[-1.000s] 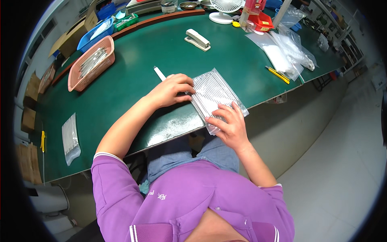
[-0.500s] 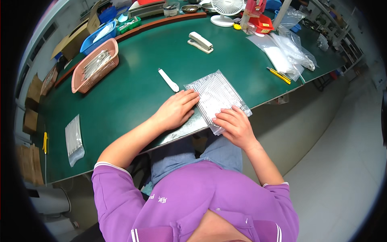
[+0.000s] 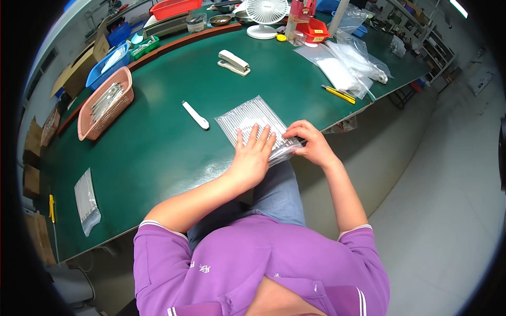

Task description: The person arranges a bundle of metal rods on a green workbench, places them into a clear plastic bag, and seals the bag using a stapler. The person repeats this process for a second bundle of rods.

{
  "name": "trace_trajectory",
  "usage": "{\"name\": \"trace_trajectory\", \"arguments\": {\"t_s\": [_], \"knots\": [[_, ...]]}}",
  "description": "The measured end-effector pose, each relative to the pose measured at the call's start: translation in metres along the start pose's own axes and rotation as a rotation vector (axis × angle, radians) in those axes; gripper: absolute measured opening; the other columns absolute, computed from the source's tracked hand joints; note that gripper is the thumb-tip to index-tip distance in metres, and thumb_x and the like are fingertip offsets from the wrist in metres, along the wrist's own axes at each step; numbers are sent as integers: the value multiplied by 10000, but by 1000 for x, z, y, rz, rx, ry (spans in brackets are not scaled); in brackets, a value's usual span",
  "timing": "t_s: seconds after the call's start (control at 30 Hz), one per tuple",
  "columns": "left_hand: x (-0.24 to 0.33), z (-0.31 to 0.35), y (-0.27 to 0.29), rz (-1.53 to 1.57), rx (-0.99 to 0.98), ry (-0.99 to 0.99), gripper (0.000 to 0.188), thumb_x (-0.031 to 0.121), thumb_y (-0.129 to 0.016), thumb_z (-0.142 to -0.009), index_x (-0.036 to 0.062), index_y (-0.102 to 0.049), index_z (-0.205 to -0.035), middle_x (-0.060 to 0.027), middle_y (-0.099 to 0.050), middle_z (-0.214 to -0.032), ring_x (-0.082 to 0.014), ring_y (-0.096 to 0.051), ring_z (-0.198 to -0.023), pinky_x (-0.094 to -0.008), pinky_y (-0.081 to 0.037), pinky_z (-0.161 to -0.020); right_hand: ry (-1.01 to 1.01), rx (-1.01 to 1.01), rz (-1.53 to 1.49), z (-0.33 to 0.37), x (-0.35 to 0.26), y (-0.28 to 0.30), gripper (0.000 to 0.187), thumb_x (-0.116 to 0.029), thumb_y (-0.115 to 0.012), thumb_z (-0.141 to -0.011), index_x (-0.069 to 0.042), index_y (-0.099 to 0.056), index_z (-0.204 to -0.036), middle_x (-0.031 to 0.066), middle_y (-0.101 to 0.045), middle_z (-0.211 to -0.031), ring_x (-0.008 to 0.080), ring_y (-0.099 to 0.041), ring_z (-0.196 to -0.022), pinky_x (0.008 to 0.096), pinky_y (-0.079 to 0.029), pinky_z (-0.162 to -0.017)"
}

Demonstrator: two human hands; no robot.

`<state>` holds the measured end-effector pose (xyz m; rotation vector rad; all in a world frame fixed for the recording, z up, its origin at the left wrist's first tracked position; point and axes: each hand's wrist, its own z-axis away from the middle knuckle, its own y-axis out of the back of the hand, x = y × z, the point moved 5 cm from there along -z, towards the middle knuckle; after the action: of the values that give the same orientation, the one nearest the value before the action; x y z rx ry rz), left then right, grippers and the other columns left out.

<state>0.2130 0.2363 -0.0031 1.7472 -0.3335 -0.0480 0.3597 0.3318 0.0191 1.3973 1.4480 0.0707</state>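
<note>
A clear plastic bag (image 3: 246,114) packed with a row of thin, silvery-white rods lies at the near edge of the green table. My left hand (image 3: 252,160) rests on it palm down, fingers spread across the rods. At the bag's right end, my right hand (image 3: 314,146) pinches the loose plastic edge between thumb and fingers. Just left of the bag is a white, slim handheld tool (image 3: 196,115), perhaps a cutter. A similar filled bag (image 3: 86,201) lies apart at the far left of the table.
Beyond the bag stands a white stapler (image 3: 233,63). A pink basket (image 3: 128,95) of metal rods sits at the left, beside a blue bin (image 3: 92,80). Yellow cutters (image 3: 339,95) and plastic bags (image 3: 342,73) lie at the right. A white fan (image 3: 262,32) stands at the back.
My left hand has moved from the bag's left edge onto its middle, fingers now spread. My right hand has gone from lying on the bag to gripping its end. The whole view has shifted.
</note>
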Motion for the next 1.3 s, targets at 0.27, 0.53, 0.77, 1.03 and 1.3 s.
{"name": "trace_trajectory", "arguments": {"t_s": [0.27, 0.53, 0.77, 1.03, 1.3], "knots": [[-11, 0, 16, -12, 17, 28, 617, 219, -596, -882, 168, -369, -1453, -108, -278, -1538, -379, -183, -1436, -743, -141, -1043, -31, 220, 119, -7, 4, -21, 225, -1, -725, -674, -45, -536, -788, 75, -581, -894, 288, -606, -799, 389, -493, -667], [-11, 63, 31, 139, 220, -102, 454, 84, -634, -819, 105, -568, -1268, -119, -479, -1392, -354, -414, -1319, -538, -369, -1048, 144, 214, 332, 35, -46, -14, 172, -30, -682, -709, -70, -567, -830, 46, -584, -921, 257, -593, -848, 369, -508, -689], [-10, 86, 34, 106, 480, -265, 345, 33, -693, -661, 89, -681, -1002, -36, -616, -958, -238, -592, -909, -379, -482, -718, 125, 85, 221, 59, -37, -4, 324, -46, -696, -693, -148, -716, -1000, 27, -593, -932, 236, -568, -883, 399, -487, -778], [0, 85, 27, 318, 544, -325, 280, -8, -705, -663, 55, -656, -932, -51, -596, -864, -223, -591, -749, -347, -482, -615, 153, -92, 282, 13, -63, -26, 421, -292, -755, -733, -197, -670, -1135, 52, -583, -1245, 310, -477, -1256, 490, -356, -1061], [-9, 82, 24, 348, 527, -233, 122, 37, -687, -722, 31, -586, -790, -63, -585, -810, -232, -597, -728, -345, -492, -606, 35, -162, 344, -6, -62, -45, 470, -393, -719, -754, -224, -650, -1188, 37, -541, -1322, 291, -414, -1318, 509, -289, -1104]]}}
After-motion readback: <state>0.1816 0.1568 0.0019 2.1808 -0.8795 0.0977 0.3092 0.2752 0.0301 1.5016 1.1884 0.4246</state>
